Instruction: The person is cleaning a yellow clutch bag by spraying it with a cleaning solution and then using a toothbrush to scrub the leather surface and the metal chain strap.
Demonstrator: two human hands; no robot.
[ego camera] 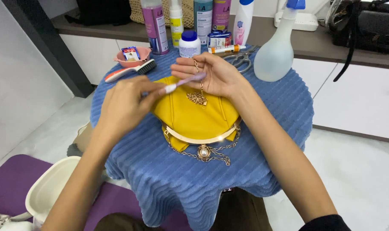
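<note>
My left hand point(126, 100) grips a small pale purple toothbrush point(183, 82), its head against a fine gold chain. My right hand point(213, 75) pinches that chain, and a gold filigree pendant point(197, 99) dangles below the fingers. Both hands hover over a yellow clasp purse point(194, 117) with a gold frame, a pearl knob point(203, 151) and a gold chain strap, lying on a round table under a blue ribbed cloth point(254, 141).
At the table's back stand several bottles point(156, 25), a white jar point(189, 44), a clear spray bottle point(276, 47), scissors point(241, 60), a pink bowl point(132, 57) and a scrub brush point(132, 70). A white basin point(51, 188) sits on a purple mat lower left.
</note>
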